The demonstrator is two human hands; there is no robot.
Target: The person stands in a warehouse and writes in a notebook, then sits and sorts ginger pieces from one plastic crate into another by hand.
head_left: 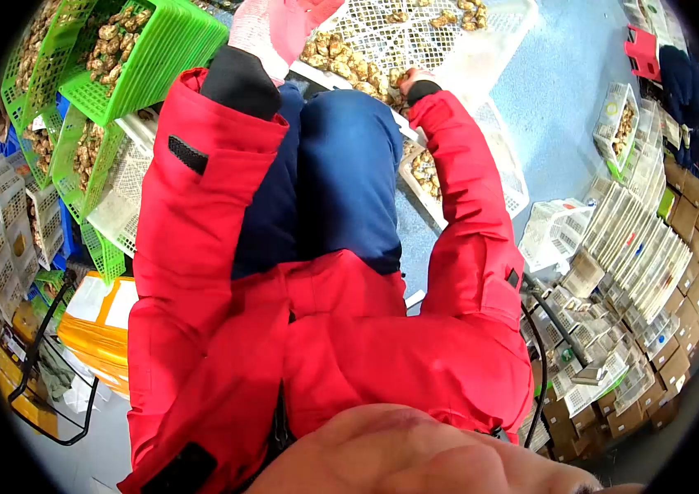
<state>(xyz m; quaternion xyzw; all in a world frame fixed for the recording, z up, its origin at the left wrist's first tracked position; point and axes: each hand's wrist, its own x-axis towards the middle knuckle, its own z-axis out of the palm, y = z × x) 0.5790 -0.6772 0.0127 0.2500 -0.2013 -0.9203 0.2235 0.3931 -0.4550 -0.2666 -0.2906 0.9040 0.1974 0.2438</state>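
Note:
At the top edge, my left hand wears a pink-and-white glove. Its thumb side is spread out, and the frame cuts off part of the fingers; I see nothing in it. A white perforated tray lies past my knees, with lumpy, mottled brown pieces heaped along its near side and a few scattered at the far side. My right hand reaches to the tray's near right part, fingers curled down among the pieces. What those fingers hold is hidden. Below my right forearm sits a white basket with more of these pieces.
Green crates of similar pieces are stacked at the left. An orange-taped box and a black metal frame stand behind them. On the right are stacked white crates, cardboard boxes and a red crate.

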